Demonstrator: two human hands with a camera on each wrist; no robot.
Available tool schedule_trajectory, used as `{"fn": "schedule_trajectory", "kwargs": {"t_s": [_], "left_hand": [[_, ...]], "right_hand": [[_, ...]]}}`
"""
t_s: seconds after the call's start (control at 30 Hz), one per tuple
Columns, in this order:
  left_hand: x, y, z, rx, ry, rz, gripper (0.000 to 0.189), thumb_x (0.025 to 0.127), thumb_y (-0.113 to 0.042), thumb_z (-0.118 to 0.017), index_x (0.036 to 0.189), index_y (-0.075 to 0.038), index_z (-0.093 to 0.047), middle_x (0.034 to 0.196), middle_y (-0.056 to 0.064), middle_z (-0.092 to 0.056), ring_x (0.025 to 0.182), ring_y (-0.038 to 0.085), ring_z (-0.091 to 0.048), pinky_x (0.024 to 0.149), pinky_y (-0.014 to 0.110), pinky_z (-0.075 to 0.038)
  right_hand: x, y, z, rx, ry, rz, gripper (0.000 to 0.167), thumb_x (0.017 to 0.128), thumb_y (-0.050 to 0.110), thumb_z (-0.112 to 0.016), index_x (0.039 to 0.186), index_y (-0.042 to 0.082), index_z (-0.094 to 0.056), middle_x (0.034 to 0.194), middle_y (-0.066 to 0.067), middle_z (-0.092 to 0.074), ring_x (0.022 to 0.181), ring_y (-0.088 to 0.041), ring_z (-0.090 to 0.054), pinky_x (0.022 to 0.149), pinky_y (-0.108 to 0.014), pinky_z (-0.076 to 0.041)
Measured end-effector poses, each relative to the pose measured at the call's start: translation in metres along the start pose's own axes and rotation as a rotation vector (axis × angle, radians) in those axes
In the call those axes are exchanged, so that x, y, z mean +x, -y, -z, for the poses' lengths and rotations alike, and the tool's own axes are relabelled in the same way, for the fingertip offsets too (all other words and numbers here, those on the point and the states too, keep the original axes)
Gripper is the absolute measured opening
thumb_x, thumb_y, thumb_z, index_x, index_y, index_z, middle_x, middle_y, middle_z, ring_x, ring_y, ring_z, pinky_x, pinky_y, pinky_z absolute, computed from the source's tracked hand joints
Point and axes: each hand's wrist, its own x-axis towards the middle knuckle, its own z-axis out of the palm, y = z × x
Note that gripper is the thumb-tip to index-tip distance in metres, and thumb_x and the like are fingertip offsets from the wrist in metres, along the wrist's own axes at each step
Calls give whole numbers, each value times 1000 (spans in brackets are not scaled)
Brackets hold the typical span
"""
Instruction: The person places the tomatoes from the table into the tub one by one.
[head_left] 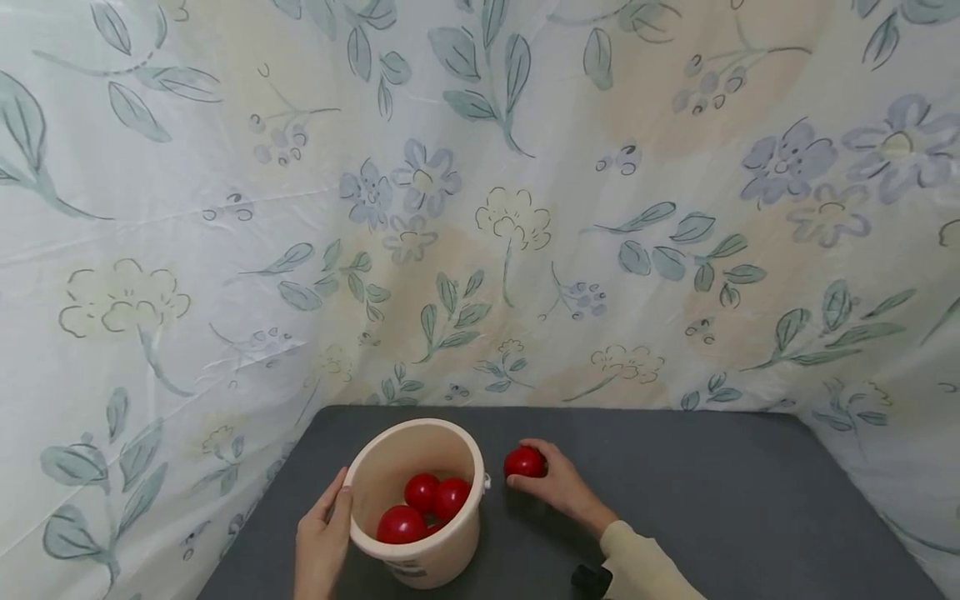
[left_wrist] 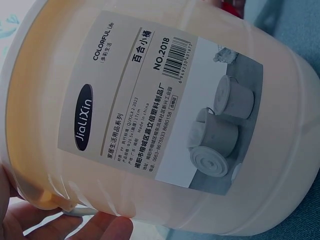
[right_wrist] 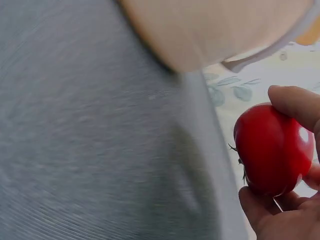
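Observation:
A cream plastic bucket (head_left: 420, 433), tilted a little, stands on the dark grey table with several red tomatoes (head_left: 401, 525) inside. My left hand (head_left: 324, 533) grips the bucket's rim at its left side; the left wrist view shows its fingers (left_wrist: 102, 227) by the handle joint, below a printed label (left_wrist: 160, 105). To the right of the bucket, my right hand (head_left: 558, 483) holds one tomato (right_wrist: 272, 150) between thumb and fingers, apart from the bucket. Green stem bits show on that tomato in the right wrist view.
The dark grey tabletop (head_left: 720, 492) stretches to the right of the bucket. A floral cloth (head_left: 555, 275) hangs behind and along the sides of the table. On the right wrist sits a black strap or device (head_left: 591, 581), below a pale yellow sleeve (head_left: 645, 562).

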Motion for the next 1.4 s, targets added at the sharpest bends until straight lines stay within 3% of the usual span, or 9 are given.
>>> {"fn": "schedule_trajectory", "kwargs": {"t_s": [0.13,0.5,0.9,1.4], "left_hand": [[-1,1,2,6,-2,-7,53,106,-36,-45,149,-6,-49,152,25,-44,141,45,-43,104,55,-49],[-1,2,3,25,-8,-15,50,106,-34,-45,148,-7,-51,150,24,-46,142,43,-43,106,53,-48],[-2,0,3,17,-6,-4,51,106,-33,-45,149,-5,-49,150,25,-46,140,44,-45,104,53,-49],[-3,-2,1,24,-5,19,51,106,-33,-43,149,-6,-49,150,26,-44,141,46,-43,104,54,-47]], "right_hand": [[-1,9,7,25,-9,-29,71,80,33,-85,141,16,-53,139,-14,-57,117,-30,-60,93,-50,-61],[-8,50,41,112,-16,16,67,85,30,-82,144,20,-52,136,-10,-60,117,-27,-58,91,-44,-62],[-7,95,83,158,41,41,73,85,37,-81,147,24,-46,145,-10,-53,128,-33,-52,94,-43,-61],[-3,124,97,213,121,81,75,85,38,-80,149,22,-46,148,-8,-53,133,-33,-50,101,-45,-58]]}}
